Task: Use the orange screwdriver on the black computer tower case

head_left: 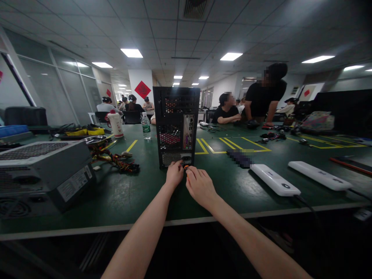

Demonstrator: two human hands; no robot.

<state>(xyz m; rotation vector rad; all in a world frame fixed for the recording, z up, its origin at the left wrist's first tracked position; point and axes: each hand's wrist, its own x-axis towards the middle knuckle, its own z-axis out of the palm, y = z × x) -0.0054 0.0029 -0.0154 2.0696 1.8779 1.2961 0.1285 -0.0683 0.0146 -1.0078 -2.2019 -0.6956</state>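
– One black metal tower, boxy, with honeycomb vents, is stood upright on the table, straight ahead. Grip?
– Left hand is placed at its lower back; whether anything is pinched there cannot be told. An orange-and-black tool is gripped in the right hand, mostly covered by fingers.
– Surface, room?
– Glossy dark green, yellow lines marked; overhead, a tiled ceiling is seen.
– Around?
– Grey power supplies are stacked left, near tangled cables; smooth white oblong units are laid right. Part of the room is blocked by the tower.
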